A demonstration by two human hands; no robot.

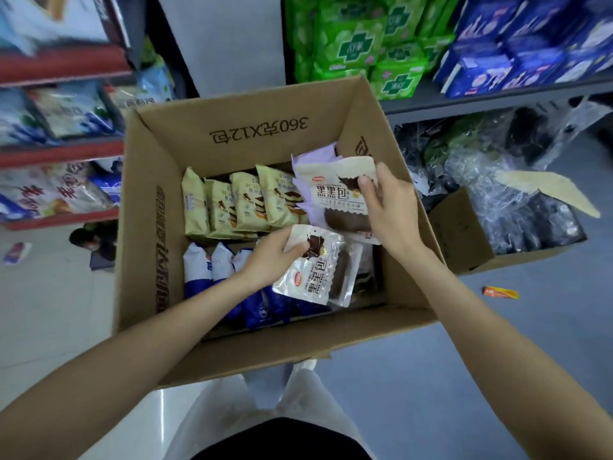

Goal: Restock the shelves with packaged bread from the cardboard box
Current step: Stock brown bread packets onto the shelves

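Note:
An open cardboard box point(238, 131) stands on the floor below me. Inside it are a row of beige bread packs point(229, 207), blue-and-white packs point(205, 263) and purple-edged packs point(316, 161). My left hand point(272, 257) pinches the top corner of a white pack of dark bread point(311, 277) over the box's near right part. My right hand point(388, 207) grips a second white pack of dark bread point(335, 197), lifted and upright, with purple-edged packs behind it.
Shelves with red edges point(59, 151) hold bagged goods at left. A grey shelf point(497, 97) at right carries green point(358, 44) and blue packs point(530, 44). A smaller cardboard box point(464, 234) with plastic-wrapped dark goods stands at right. An orange wrapper point(501, 292) lies on the floor.

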